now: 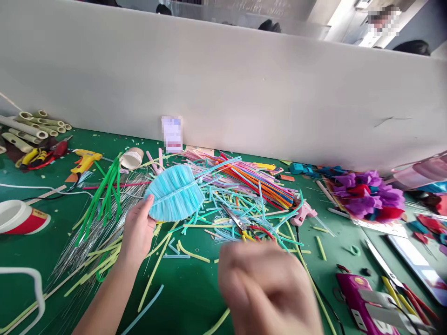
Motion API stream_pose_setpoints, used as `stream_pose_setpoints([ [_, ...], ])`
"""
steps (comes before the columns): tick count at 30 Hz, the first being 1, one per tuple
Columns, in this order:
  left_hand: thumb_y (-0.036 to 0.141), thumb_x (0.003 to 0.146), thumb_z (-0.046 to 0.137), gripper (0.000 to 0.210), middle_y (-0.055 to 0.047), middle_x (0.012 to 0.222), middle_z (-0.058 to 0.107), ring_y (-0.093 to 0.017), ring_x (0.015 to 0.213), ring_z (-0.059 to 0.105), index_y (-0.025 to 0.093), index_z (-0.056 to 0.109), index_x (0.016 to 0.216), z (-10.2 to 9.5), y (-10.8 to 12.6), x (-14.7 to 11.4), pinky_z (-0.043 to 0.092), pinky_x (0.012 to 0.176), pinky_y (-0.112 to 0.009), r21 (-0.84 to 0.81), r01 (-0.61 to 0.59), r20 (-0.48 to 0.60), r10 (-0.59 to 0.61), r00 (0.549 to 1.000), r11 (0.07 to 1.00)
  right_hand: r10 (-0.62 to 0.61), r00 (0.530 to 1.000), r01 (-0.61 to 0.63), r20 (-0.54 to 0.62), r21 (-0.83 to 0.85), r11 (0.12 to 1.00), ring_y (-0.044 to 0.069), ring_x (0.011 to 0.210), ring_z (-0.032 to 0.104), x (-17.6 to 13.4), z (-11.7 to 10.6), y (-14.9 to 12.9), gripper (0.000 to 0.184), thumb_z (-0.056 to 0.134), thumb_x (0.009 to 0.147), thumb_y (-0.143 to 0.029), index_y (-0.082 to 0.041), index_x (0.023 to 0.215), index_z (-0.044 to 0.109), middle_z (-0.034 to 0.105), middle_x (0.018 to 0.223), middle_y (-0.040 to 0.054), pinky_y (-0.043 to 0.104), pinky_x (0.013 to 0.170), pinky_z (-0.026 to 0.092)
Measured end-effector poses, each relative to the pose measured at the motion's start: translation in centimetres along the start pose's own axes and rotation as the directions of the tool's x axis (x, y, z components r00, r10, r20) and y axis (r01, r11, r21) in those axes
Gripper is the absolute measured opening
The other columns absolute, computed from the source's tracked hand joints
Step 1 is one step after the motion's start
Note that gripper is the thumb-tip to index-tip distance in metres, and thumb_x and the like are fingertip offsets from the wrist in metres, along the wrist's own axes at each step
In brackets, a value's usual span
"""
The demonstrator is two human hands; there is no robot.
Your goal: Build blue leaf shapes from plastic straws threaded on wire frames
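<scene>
In the head view, my left hand point(137, 229) pinches the edge of a light-blue fuzzy leaf point(176, 194) between thumb and fingers. The leaf looks made of pipe cleaners, with a raised braided midrib and loose stems trailing from its right tip. My right hand point(267, 286) is close to the camera and smeared by motion. Its fingers look curled, but whether anything is in them is hidden. Beyond it, scissors point(238, 218) lie among cut blue and green pipe cleaners point(216, 202).
Bundled orange and pink pipe cleaners point(268, 186) lie by the partition point(223, 83). A yellow glue gun point(85, 160), a paper cup point(23, 217) and bamboo pieces point(38, 125) are left. Purple flowers point(370, 195), a pink glue gun point(303, 211) and a magenta power strip point(356, 298) are right.
</scene>
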State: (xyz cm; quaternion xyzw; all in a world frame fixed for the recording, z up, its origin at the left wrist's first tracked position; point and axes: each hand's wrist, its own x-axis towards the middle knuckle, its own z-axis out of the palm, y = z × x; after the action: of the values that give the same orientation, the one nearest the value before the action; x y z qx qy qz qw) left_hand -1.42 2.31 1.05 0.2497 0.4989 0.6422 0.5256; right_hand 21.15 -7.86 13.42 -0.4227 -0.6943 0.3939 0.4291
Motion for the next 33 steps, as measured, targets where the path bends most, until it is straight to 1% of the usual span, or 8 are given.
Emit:
stream_pose_setpoints([
  [5,0.029,0.077,0.076,0.032,-0.006,0.108,0.077,-0.026,0.099,0.072,0.021,0.072,0.107,-1.5,0.7,0.5,0.059,0.086,-0.038,0.015,-0.05,-0.025,0.051,0.998,0.999,0.227,0.948,-0.309,-0.223,-0.481,0.82,0.019,0.076,0.063,5.5,-0.8,10.5,0.013,0.06,0.092,-0.029,-0.022,0.089,0.071,0.071,0.091,0.0041,0.029,0.07,0.048],
  [7,0.023,0.071,0.077,0.038,-0.003,0.099,0.077,-0.023,0.089,0.073,0.021,0.069,0.107,-2.0,0.9,0.6,0.059,0.078,-0.034,0.013,-0.026,-0.023,0.026,0.999,1.0,0.23,0.938,-0.343,-0.26,-0.588,0.733,0.026,0.094,0.064,6.0,-0.8,14.6,0.019,0.06,0.09,-0.024,-0.021,0.105,0.071,0.071,0.103,0.0098,0.036,0.081,0.049],
  [11,0.013,0.06,0.076,0.046,0.001,0.091,0.076,-0.019,0.082,0.072,0.021,0.066,0.104,-2.9,1.0,0.6,0.058,0.068,-0.026,0.009,0.016,-0.027,-0.015,1.0,1.0,0.187,0.942,-0.323,-0.278,-0.606,0.727,0.032,0.102,0.061,6.5,-0.2,18.8,0.023,0.063,0.086,-0.019,-0.019,0.106,0.072,0.07,0.105,0.0145,0.043,0.091,0.046],
  [15,0.013,0.057,0.075,0.045,0.001,0.088,0.076,-0.021,0.084,0.073,0.021,0.068,0.101,-3.6,1.2,0.3,0.058,0.064,-0.025,0.044,0.079,-0.05,-0.077,0.996,0.996,0.125,0.95,-0.268,-0.285,-0.547,0.793,0.031,0.098,0.062,7.3,0.3,18.9,0.012,0.063,0.088,-0.024,-0.021,0.085,0.074,0.073,0.094,0.0114,0.041,0.089,0.047],
  [20,0.029,0.069,0.081,0.048,-0.004,0.107,0.077,-0.027,0.097,0.074,0.027,0.069,0.115,-3.4,1.1,-0.1,0.062,0.07,-0.032,0.087,0.175,-0.037,-0.172,0.984,0.981,0.121,0.907,-0.277,-0.404,-0.354,0.894,0.021,0.073,0.068,8.1,-0.2,15.9,0.032,0.048,0.099,-0.042,-0.019,0.101,0.07,0.076,0.088,0.0071,0.032,0.069,0.053],
  [23,0.033,0.071,0.083,0.053,-0.006,0.115,0.076,-0.028,0.102,0.073,0.028,0.067,0.122,-2.7,0.8,-0.5,0.061,0.079,-0.034,0.149,0.214,0.019,-0.219,0.976,0.966,0.199,0.872,-0.195,-0.447,0.056,0.979,0.018,0.067,0.068,8.1,-0.7,13.4,0.033,0.055,0.095,-0.048,-0.018,0.103,0.066,0.076,0.085,0.0062,0.028,0.06,0.052],
  [26,0.03,0.068,0.085,0.057,-0.006,0.113,0.077,-0.028,0.102,0.073,0.026,0.066,0.122,-2.1,0.4,-1.0,0.059,0.084,-0.035,0.187,0.245,0.073,-0.262,0.962,0.951,0.223,0.891,-0.136,-0.394,0.238,0.962,0.018,0.071,0.068,7.8,-0.7,11.9,0.029,0.066,0.09,-0.044,-0.018,0.1,0.068,0.074,0.08,0.0043,0.027,0.062,0.052],
  [33,0.024,0.064,0.084,0.059,-0.01,0.114,0.077,-0.033,0.111,0.069,0.019,0.065,0.12,-0.9,-1.2,-2.3,0.054,0.093,-0.041,0.226,0.287,0.163,-0.326,0.931,0.931,0.085,0.964,-0.114,-0.253,-0.103,0.988,0.017,0.078,0.065,6.8,1.9,12.3,0.014,0.066,0.09,-0.028,-0.024,0.096,0.078,0.071,0.092,0.0044,0.028,0.068,0.05],
])
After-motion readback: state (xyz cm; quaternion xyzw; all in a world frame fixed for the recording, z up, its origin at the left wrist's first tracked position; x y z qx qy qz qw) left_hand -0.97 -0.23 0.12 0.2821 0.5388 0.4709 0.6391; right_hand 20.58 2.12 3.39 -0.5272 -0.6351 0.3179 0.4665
